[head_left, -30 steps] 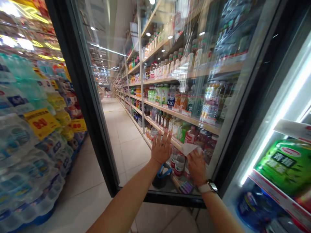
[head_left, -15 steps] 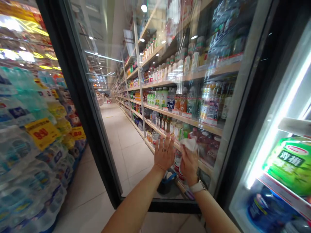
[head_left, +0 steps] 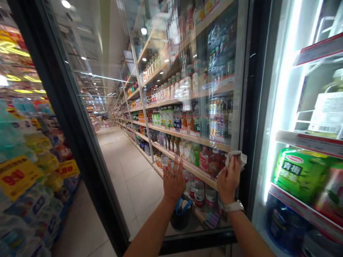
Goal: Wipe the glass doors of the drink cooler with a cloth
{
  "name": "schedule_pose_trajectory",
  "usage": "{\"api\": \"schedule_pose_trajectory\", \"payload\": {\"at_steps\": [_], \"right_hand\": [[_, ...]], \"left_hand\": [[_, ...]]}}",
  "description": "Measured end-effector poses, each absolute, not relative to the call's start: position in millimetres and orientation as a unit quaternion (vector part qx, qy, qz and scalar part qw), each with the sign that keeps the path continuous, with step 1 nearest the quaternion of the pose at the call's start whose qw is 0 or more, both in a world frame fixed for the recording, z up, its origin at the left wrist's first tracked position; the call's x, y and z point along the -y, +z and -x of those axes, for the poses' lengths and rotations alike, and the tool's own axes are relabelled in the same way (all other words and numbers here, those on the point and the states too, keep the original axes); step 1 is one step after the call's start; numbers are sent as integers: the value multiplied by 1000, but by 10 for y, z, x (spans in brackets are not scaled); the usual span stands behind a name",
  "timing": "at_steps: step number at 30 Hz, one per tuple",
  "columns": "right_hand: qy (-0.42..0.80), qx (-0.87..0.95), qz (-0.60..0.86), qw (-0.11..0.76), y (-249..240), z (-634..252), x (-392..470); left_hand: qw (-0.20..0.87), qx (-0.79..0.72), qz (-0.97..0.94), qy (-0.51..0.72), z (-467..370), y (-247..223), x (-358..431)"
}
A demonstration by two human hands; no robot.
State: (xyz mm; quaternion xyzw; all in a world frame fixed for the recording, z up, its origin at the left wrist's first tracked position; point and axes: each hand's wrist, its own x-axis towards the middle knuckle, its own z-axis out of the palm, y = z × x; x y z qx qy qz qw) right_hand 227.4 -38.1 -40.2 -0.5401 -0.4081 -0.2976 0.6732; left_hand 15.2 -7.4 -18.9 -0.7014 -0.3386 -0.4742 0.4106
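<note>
A glass door (head_left: 112, 171) in a black frame stands in front of me, with shelves of bottles showing through it. My left hand (head_left: 174, 181) lies against the lower part of the glass, fingers spread and holding nothing. To its right, my right hand (head_left: 229, 180), with a white watch on the wrist, presses a white cloth (head_left: 236, 159) to the glass close to the door's right frame edge. The cloth sticks out above and beside the fingers.
Beyond the glass, a dark bucket (head_left: 180, 217) with a blue rim or strap stands on the floor. At the right is a lit cooler with green packs (head_left: 297, 173) on its shelves. Wrapped bottle packs with yellow price signs (head_left: 20, 176) are stacked at the left.
My right hand has moved right and slightly up across the glass with the cloth, away from my left hand. My left hand stays spread on the glass. The view has turned right.
</note>
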Motion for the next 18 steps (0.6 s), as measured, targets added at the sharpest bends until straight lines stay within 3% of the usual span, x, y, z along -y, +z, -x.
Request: {"api": "schedule_pose_trajectory", "payload": {"at_steps": [3,10,18], "right_hand": [[-268,451,542,657,-474,-1878,384],[-327,662,438,513,-721,-1268,426],[-306,458,530,644,-517,-2274,415]], "left_hand": [[407,338,702,-476,-154,-184,79],[418,325,698,-482,-148,-178,52],[409,324,701,-486,-155,-157,81]]}}
